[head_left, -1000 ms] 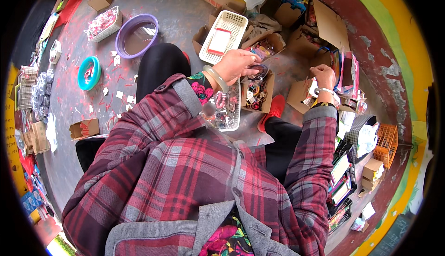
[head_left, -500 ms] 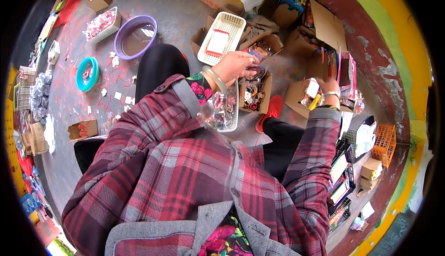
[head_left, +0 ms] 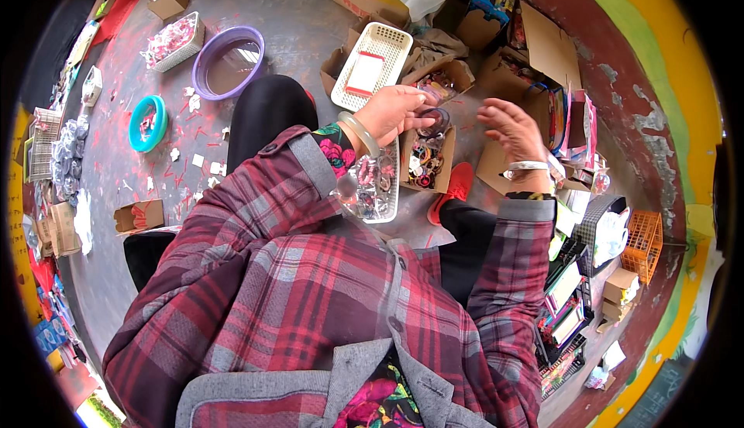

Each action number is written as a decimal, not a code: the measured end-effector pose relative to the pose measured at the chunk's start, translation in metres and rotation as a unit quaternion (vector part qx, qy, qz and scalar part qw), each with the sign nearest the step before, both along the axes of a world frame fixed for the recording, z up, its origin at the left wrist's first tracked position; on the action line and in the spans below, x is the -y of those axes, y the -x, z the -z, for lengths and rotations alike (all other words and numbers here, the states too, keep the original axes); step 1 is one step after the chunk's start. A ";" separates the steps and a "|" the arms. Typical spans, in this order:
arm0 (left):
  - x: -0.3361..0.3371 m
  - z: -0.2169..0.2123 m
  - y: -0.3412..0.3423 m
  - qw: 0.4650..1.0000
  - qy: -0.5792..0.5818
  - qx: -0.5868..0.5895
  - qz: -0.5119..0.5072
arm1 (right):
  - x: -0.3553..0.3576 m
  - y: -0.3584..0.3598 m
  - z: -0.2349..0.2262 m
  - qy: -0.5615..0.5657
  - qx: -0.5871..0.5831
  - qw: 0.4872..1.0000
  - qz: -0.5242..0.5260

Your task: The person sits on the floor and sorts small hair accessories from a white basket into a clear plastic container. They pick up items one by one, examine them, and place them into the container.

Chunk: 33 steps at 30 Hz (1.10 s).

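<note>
1. Floor [head_left: 302, 33] of grey concrete spreads under me, and at its far left lies a teal ring-shaped dish [head_left: 147, 123] among scattered paper scraps.
2. Beyond that dish sits a purple basin [head_left: 228, 62], with a small basket of pink pieces [head_left: 172, 41] just beside it on the left.
3. Ahead of my knee stands a white plastic basket [head_left: 371, 76] holding a red-and-white card.
4. My left hand [head_left: 395, 112], a pale bangle on its wrist, is closed around a dark ring [head_left: 435, 120], pinching it between thumb and fingertips.
5. Under that wrist hangs a clear plastic bag [head_left: 372, 188] of small trinkets; I cannot tell whether it rests on my lap or is held.
6. Just below the ring lies an open cardboard box [head_left: 425, 157] filled with more rings and colourful bits.
7. My right hand [head_left: 510, 127], with a silver bracelet, hovers open and empty near the ring, fingers spread and not touching it.
8. To the far right, cardboard boxes and an orange crate [head_left: 642, 244] line the painted wall.
</note>
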<state>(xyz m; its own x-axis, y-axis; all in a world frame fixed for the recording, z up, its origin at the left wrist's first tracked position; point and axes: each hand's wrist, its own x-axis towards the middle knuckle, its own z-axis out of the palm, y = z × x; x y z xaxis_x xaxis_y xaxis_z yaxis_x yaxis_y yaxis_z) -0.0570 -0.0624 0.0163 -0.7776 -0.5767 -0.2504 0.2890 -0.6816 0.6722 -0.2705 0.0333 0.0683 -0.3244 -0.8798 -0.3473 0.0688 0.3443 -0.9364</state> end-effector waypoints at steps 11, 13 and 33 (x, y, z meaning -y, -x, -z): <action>0.000 -0.005 0.002 0.999 -0.010 0.010 0.031 | 0.011 -0.048 0.021 0.061 -0.041 0.997 -0.019; -0.002 -0.005 0.003 0.999 0.007 0.017 0.033 | 0.011 -0.049 0.022 0.069 -0.040 0.997 -0.017; 0.000 -0.016 -0.004 0.995 -0.019 0.003 0.098 | 0.006 -0.038 0.015 0.120 0.006 0.991 -0.051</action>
